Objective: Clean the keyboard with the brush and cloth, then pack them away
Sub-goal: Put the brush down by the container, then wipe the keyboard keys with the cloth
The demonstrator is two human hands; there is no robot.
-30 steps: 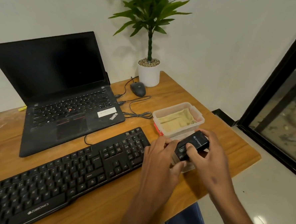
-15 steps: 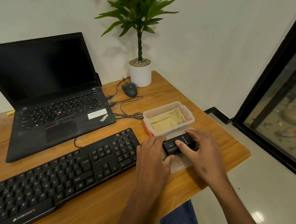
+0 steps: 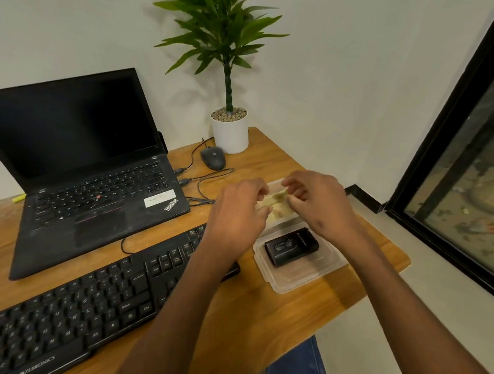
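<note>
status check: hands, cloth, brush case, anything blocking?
Left hand and right hand both pinching the cloth over the container. Black brush case lying on the clear lid, untouched. Keyboard clear of obstructions.

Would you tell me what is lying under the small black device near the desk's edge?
The black device lies on a clear plastic lid, which rests flat on the wooden desk. Whatever sits directly beneath the device is covered by it.
</note>
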